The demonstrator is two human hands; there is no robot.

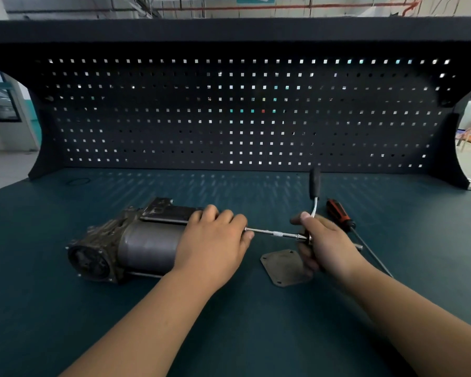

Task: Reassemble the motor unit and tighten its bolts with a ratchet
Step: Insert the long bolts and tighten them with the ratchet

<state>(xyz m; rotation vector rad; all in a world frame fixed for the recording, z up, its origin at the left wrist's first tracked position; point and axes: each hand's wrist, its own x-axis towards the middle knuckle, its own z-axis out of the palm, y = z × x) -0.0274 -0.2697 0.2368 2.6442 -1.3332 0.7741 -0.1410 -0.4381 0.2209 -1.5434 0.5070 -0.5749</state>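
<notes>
The motor (136, 243) lies on its side left of the tabletop's (65, 308) middle. The left hand (215, 240) grips its right end, fingers curled over it. The right hand (326, 246) holds the ratchet (315, 186) at its head, fingers wrapped round it, with the handle pointing toward the back edge and the extension bar (275, 234) reaching to the motor. A plate (280, 268) lies flat just under that hand, and a screwdriver (339, 213) lies to its right.

Head-worn view, forward-down, close.
</notes>
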